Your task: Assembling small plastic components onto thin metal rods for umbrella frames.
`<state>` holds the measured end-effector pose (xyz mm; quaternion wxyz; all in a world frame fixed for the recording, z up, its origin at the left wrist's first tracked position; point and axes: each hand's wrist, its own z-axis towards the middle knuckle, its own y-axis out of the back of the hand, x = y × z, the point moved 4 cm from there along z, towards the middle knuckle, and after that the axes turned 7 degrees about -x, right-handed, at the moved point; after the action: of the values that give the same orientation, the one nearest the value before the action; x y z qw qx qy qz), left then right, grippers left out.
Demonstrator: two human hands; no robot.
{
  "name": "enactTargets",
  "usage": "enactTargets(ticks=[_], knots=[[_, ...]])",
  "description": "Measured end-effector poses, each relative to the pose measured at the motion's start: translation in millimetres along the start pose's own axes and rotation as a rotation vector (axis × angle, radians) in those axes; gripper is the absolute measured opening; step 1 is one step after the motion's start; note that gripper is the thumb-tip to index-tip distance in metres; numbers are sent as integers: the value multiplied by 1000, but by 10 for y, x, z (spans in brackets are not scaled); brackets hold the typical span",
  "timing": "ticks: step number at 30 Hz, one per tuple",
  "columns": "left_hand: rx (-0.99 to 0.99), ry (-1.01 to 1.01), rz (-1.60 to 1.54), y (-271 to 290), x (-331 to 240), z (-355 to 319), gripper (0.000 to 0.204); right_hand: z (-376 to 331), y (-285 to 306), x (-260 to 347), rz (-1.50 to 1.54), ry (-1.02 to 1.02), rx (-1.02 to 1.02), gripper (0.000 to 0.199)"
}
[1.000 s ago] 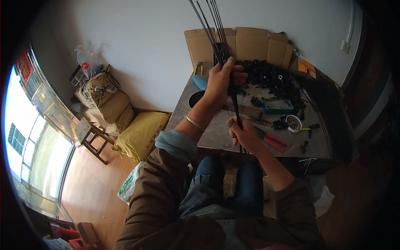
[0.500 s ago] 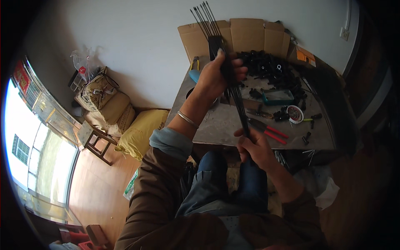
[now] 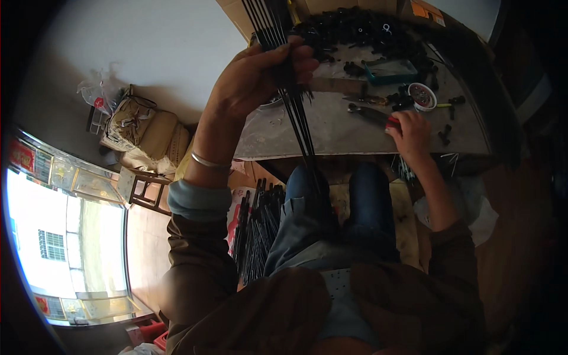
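Observation:
A bundle of long thin black rods point(image 3: 300, 127) stands nearly upright in front of me, tilted a little. My left hand point(image 3: 251, 74) is closed around its upper part, where the rods pass through a wider dark section. Their lower ends come down over my left thigh. On the right side of the table, my right hand point(image 3: 412, 133) has its fingers wrapped over the red handles of a pair of pliers point(image 3: 373, 115), whose dark jaws point left and lie along the tabletop.
The grey table point(image 3: 260, 136) bears a heap of black parts point(image 3: 337, 35), a teal tray point(image 3: 390, 72), a white tub point(image 3: 422, 96) of small pieces, and another plier-like tool point(image 3: 367, 99). Many black rods point(image 3: 263, 231) stand beside my left leg. A wooden stool point(image 3: 145, 189) and stuffed bags point(image 3: 154, 133) are at left.
My right hand has left the lower rods and moved right onto the pliers' red handles. The left hand still holds the bundle. The view has tipped downward.

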<state>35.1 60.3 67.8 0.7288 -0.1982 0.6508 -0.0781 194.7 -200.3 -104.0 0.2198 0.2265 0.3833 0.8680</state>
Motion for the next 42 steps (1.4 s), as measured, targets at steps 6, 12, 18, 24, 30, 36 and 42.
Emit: enactTargets(ticks=[6, 12, 18, 24, 30, 36, 42], knots=[[89, 73, -43, -277, 206, -210, 31, 610, 314, 701, 613, 156, -140, 56], [95, 83, -144, -496, 268, -552, 25, 844, 215, 1477, 1486, 1, 620, 34], [128, 4, -142, -333, 338, -675, 21, 1253, -488, 907, 724, 424, 71, 29], [-141, 149, -54, 207, 1739, -371, 23, 1798, -755, 775, -342, 362, 308, 61], [-179, 342, -99, 185, 1858, -227, 22, 1695, -221, 870, 1547, 19, 825, 61], [-133, 308, -8, 160, 1954, -223, 35, 1581, -108, 1192, 1728, -230, 628, 30], [-266, -744, 1360, 132, 1512, -253, 113, 1082, 193, 1514, 1558, 74, 517, 23]])
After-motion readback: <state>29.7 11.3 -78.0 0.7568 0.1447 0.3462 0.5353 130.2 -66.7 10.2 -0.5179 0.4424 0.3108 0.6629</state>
